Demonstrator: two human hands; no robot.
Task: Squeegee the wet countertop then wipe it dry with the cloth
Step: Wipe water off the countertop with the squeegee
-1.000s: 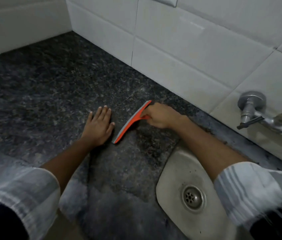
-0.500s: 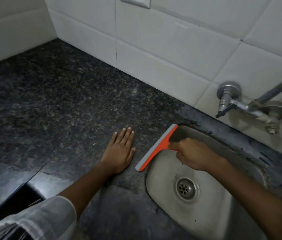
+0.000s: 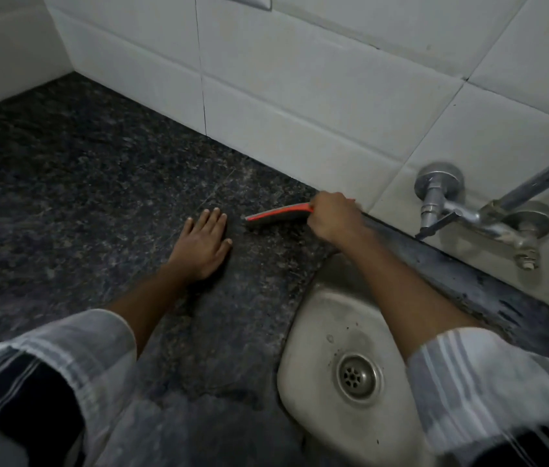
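Dim, grey light. The near sleeves (image 3: 64,365) look blurry and streaky. Straight wall tiles (image 3: 300,96) bend near the edges.

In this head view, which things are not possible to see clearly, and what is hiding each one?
- Squeegee handle: hidden inside the right hand.
- Tap spout: cut off by the right edge.
- Cloth: not in view.
- Water on the countertop: dark speckled stone and dim light make it unclear.
- Sink right part: covered by the right arm and sleeve.
- Left hand: lies flat, clearly seen.
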